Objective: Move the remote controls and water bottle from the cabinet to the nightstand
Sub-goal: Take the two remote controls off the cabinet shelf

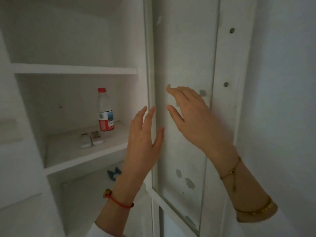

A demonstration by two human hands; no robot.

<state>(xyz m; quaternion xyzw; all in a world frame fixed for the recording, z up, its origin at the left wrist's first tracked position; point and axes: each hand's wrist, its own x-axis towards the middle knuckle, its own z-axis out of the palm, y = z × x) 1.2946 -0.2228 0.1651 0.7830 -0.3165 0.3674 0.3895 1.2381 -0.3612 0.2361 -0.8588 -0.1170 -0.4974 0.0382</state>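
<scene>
A clear water bottle (pixel 104 110) with a red cap and red label stands upright on the middle shelf (pixel 71 156) of a white cabinet. Two white remote controls (pixel 90 138) lie side by side just in front of it and to its left. My left hand (pixel 145 142) is raised with its fingers spread, to the right of the shelf, at the edge of the open cabinet door (pixel 181 69). My right hand (pixel 193 117) is also spread, flat against or close to the door's panel. Neither hand holds anything.
An upper shelf (pixel 73 68) sits above the bottle. On the lower shelf lies a small blue object (pixel 114 173). The open glass-panelled door stands to the right of the shelves. A white wall (pixel 282 100) is further right.
</scene>
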